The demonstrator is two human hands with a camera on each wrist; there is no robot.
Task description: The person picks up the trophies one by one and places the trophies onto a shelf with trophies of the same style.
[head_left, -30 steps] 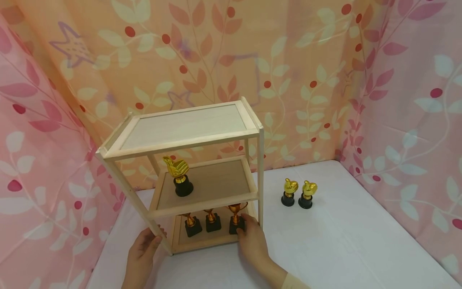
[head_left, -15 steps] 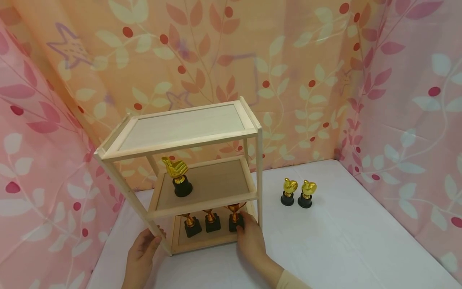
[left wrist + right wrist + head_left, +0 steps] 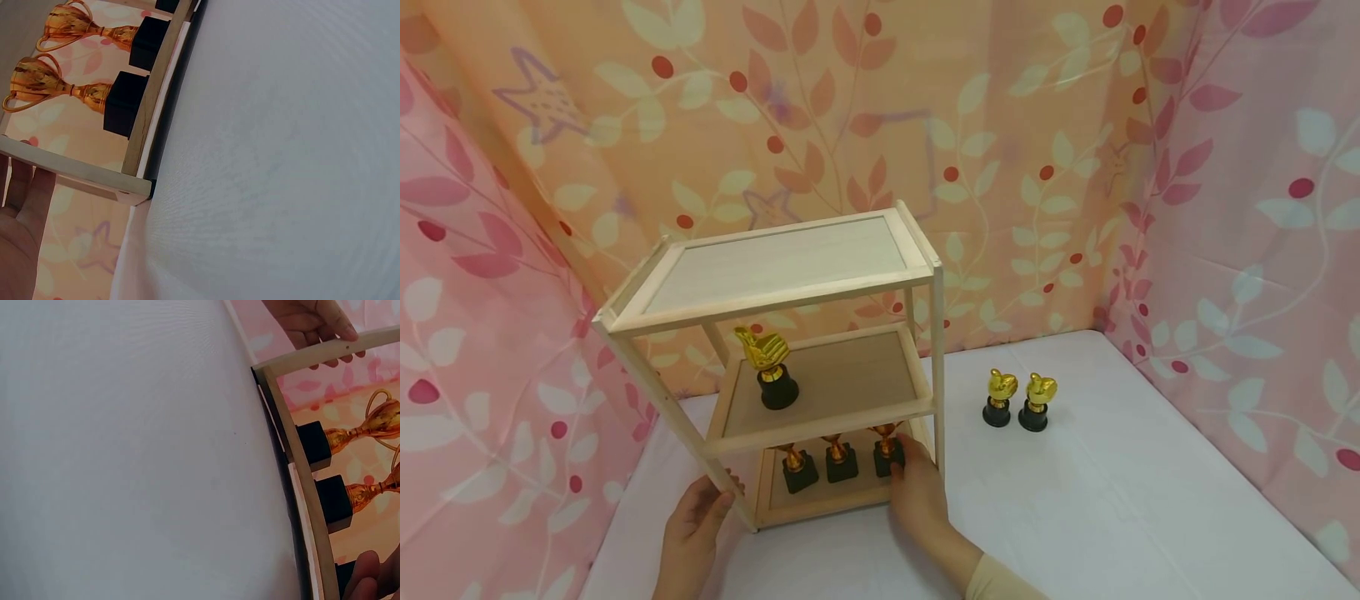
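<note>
A three-tier wooden shelf rack (image 3: 850, 375) stands on the white-covered table. My left hand (image 3: 692, 533) grips its front left leg low down, thumb in front and fingers behind, as the right wrist view shows. On the bottom tier, three gold trophy cups with black square bases are lined up: a left cup (image 3: 797, 471), a middle cup (image 3: 841, 460) and a right cup (image 3: 888, 457). My right hand (image 3: 922, 500) reaches in at the front right and holds the right cup by its base. In the right wrist view its fingertips (image 3: 365, 569) partly hide that base.
A gold thumbs-up trophy (image 3: 775, 375) stands at the left of the middle tier. Two smaller thumbs-up trophies, one on the left (image 3: 998, 402) and one on the right (image 3: 1037, 404), stand on the table (image 3: 1112, 500) right of the rack. Patterned curtains (image 3: 1000, 100) enclose the table.
My right hand has pushed the right cup slightly back on the bottom tier. The left hand keeps its grip on the leg, and the other trophies stay in place.
</note>
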